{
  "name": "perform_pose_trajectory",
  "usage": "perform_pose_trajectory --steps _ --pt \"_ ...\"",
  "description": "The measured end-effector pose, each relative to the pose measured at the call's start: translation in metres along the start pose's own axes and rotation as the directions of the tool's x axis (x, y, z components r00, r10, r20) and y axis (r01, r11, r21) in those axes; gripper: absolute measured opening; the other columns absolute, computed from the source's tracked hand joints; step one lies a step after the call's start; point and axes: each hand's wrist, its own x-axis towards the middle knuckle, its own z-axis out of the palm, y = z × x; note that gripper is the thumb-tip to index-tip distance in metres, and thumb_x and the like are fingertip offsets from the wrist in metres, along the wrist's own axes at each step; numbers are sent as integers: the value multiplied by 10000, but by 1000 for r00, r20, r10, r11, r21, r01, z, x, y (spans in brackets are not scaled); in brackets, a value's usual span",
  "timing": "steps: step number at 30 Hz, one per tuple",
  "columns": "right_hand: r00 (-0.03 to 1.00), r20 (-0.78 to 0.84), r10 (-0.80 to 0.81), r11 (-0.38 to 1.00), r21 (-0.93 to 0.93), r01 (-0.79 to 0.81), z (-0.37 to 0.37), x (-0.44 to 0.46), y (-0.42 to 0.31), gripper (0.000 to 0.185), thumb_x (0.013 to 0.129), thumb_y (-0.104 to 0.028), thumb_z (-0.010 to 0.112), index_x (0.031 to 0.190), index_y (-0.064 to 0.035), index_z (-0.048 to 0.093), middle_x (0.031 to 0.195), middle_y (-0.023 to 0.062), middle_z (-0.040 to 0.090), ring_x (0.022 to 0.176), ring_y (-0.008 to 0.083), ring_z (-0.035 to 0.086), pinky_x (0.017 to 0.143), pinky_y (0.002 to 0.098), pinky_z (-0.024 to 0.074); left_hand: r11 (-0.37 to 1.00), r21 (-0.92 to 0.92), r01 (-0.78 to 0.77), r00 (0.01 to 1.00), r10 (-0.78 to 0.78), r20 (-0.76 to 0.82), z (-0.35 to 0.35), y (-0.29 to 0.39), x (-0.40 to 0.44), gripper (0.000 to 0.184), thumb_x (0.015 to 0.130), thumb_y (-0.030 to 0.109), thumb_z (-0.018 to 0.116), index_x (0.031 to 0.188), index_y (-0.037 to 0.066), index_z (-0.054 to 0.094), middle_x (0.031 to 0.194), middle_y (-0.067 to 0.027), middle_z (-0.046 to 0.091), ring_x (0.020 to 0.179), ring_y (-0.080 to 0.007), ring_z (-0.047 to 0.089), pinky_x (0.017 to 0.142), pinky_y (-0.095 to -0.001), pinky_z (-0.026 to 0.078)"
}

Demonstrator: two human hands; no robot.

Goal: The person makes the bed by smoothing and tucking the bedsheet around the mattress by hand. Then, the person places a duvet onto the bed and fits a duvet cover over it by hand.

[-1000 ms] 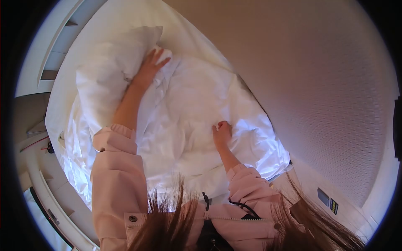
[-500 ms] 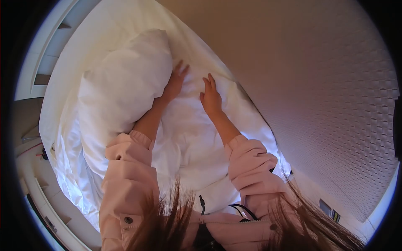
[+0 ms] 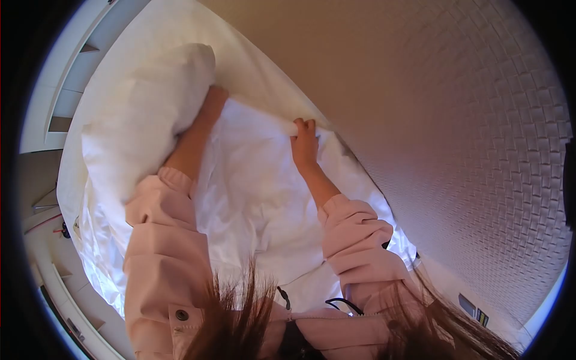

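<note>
White, wrinkled bedding that looks like a duvet (image 3: 252, 180) spreads in front of me. My left hand (image 3: 216, 98) is closed on its far edge, fingers partly hidden in the cloth. My right hand (image 3: 305, 138) grips the same edge farther right, fingers curled over it. Between the two hands the edge runs fairly straight. Against my left forearm lies a puffy white bulge (image 3: 138, 114); whether it is a pillow or a folded part of the duvet I cannot tell. A smooth white sheet (image 3: 240, 60) shows beyond my hands.
A tall panel with a woven-look texture (image 3: 468, 150) rises along the right side of the bed. White shelving (image 3: 57, 90) stands at the far left. Pink sleeves and strands of long hair cover part of the near view.
My left hand has moved left and slightly farther away, pushing the puffy bulge left. Both hands, loosely open before, have closed on the cloth, and its edge now stretches between them.
</note>
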Motion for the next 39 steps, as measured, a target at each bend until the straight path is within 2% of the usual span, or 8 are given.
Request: perform_pose_trajectory --steps 5,10,21,24,27,30,33,39 --pt "969 -203 -139 984 83 158 -1 31 1 346 684 -12 549 1003 -93 442 1010 125 397 875 285 489 705 383 422 997 -68 -46 935 19 -355 -86 -51 34 118 653 73 482 755 90 539 727 -54 522 675 -200 547 572 -325 444" --pt "854 167 -492 816 -251 520 3 31 23 558 741 -207 531 1231 -112 283 1318 120 150 884 254 519 693 340 459 998 57 38 904 -10 -428 -73 -28 60 116 670 119 470 759 132 543 809 -3 493 712 -142 521 604 -290 417" --pt "916 362 -173 881 -358 309 36 54 33 623 794 -364 432 1296 -138 141 1359 26 -87 1045 210 446 823 341 403 990 -65 122 946 -136 -295 8 52 61 237 691 140 461 904 78 542 964 -65 467 965 -180 407 844 -310 330" --pt "897 424 -124 907 -318 276 33 56 27 635 790 -364 435 1299 -142 126 1357 23 -104 1074 219 421 874 346 361 960 -279 15 781 -186 -596 -17 61 45 330 724 106 406 1041 63 487 1028 -89 465 973 -211 432 833 -344 339" --pt "875 477 -77 915 -315 252 27 57 21 648 799 -378 407 1303 -136 81 1359 55 -83 1113 260 375 907 327 326 732 -672 117 813 -458 -358 -43 93 -1 373 670 69 510 1040 49 465 972 -102 481 907 -244 460 792 -354 355" --pt "901 420 -112 892 -357 277 31 56 24 645 802 -375 408 1304 -144 77 1359 57 -77 1093 253 395 892 322 341 168 -971 167 676 -736 -11 -37 127 -51 420 666 55 554 1067 27 433 956 -105 480 885 -237 466 782 -335 352" --pt "887 454 -82 891 -366 269 24 51 18 645 802 -377 411 1303 -136 84 1359 65 -69 1082 245 404 887 316 344 35 -968 248 542 -834 109 -36 149 -92 429 699 35 526 1109 20 398 1001 -118 468 867 -236 462 772 -330 356" --pt "892 446 -67 863 -424 277 26 46 15 659 799 -380 421 1297 -91 99 1353 112 -64 1110 253 364 903 312 320 -73 -967 245 578 -789 206 -69 161 -195 422 713 38 519 1114 6 394 1104 -165 419 893 -262 450 796 -339 345"
